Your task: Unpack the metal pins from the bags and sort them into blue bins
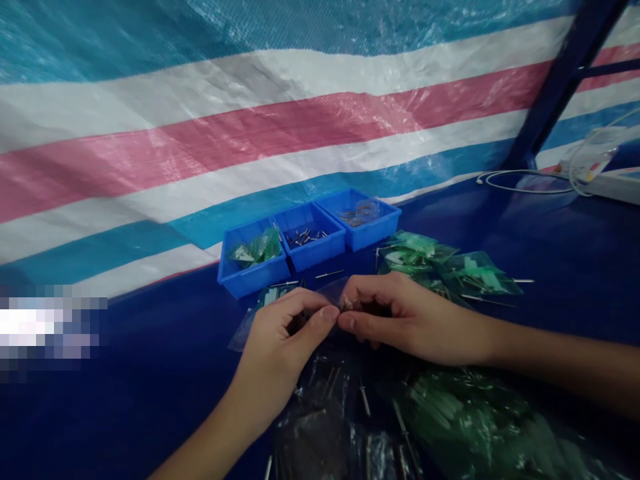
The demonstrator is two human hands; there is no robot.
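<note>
Both of my hands meet in the middle of the view, pinching a small clear plastic bag between thumbs and forefingers. My left hand grips its near-left edge, and my right hand grips the right side, the fingertips almost touching. What the bag holds is hidden by my fingers. Below the hands lies a large clear bag of dark thin metal pieces. Beside it on the right is a big bag with green plastic pieces. Loose rivet-like metal pins lie between them.
Three joined blue bins stand behind my hands: a left bin with green packets, a middle bin with metal pins, a right bin with small clear bags. Green packets lie to the right. A white cable rests farther back.
</note>
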